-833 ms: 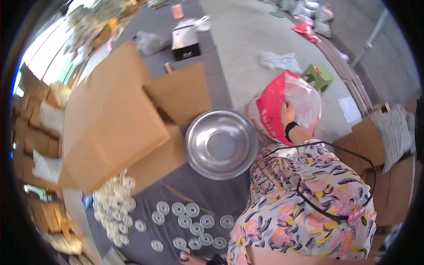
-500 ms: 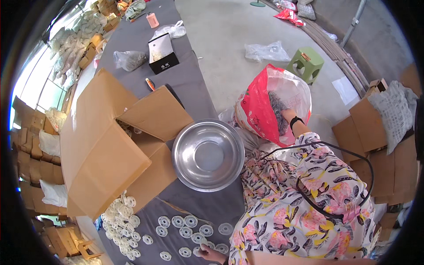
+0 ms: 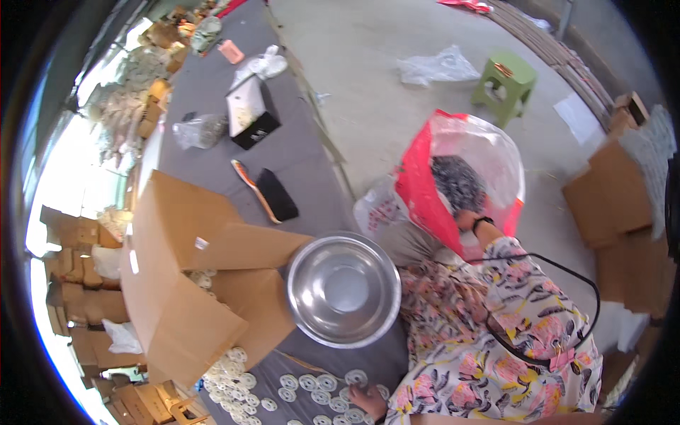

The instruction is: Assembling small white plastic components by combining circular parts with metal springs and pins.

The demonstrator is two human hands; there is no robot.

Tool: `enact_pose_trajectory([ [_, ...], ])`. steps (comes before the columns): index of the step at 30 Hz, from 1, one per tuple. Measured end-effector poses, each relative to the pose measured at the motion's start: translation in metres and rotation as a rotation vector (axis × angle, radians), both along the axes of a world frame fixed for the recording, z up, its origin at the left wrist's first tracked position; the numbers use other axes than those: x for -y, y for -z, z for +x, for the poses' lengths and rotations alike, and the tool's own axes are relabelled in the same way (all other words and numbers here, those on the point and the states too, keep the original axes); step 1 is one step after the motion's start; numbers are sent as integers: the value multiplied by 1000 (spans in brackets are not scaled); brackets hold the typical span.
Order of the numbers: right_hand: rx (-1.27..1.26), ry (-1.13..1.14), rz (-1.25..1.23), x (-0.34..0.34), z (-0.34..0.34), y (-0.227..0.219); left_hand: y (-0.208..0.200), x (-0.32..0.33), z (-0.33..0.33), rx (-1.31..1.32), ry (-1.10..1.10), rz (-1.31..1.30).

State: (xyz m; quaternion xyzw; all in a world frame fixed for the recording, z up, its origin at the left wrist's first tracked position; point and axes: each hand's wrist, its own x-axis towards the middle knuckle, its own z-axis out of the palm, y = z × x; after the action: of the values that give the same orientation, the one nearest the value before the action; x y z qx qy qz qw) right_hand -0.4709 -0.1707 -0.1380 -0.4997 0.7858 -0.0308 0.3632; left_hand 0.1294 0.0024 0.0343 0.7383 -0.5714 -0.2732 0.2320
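The left hand [image 3: 368,402], fingers partly spread, is at the edge of pale plastic-looking rings [image 3: 326,382] on the desk [image 3: 304,170] — whether it grips one, I cannot tell. They look light, stiff and slick, best pinched by the rim. The right hand [image 3: 469,218] reaches inside a red bag [image 3: 416,177], against loose-looking dark grey contents [image 3: 457,177] — better scooped; its grip is hidden.

The counter [image 3: 312,191] runs from upper left to bottom centre of the frame. On it, left of centre, lies a carton [image 3: 180,241], a basin [image 3: 345,287] just right. Discs [image 3: 326,382] lie below both. Above stand a brush [image 3: 278,197], then a box [image 3: 253,117]. Right of the counter is a sack [image 3: 419,173]; beyond it, upper right, a stool [image 3: 511,79].
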Motion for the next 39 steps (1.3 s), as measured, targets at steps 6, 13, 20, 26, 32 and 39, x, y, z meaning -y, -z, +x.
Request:
enact_pose_trajectory([
  [6,-20,468,208,-19,0,-5,-8,-9,-4,-61,-120,-128],
  [13,-117,674,98,21,12,-24,11,18,17,395,291,-127],
  [20,-483,509,47,10,-13,78,40,95,23,439,346,-178],
  [26,-434,477,35,46,8,120,70,111,27,485,334,-157],
  [32,-413,484,49,55,8,135,86,115,22,496,366,-126],
  [39,-390,502,39,64,11,120,98,119,15,504,400,-117],
])
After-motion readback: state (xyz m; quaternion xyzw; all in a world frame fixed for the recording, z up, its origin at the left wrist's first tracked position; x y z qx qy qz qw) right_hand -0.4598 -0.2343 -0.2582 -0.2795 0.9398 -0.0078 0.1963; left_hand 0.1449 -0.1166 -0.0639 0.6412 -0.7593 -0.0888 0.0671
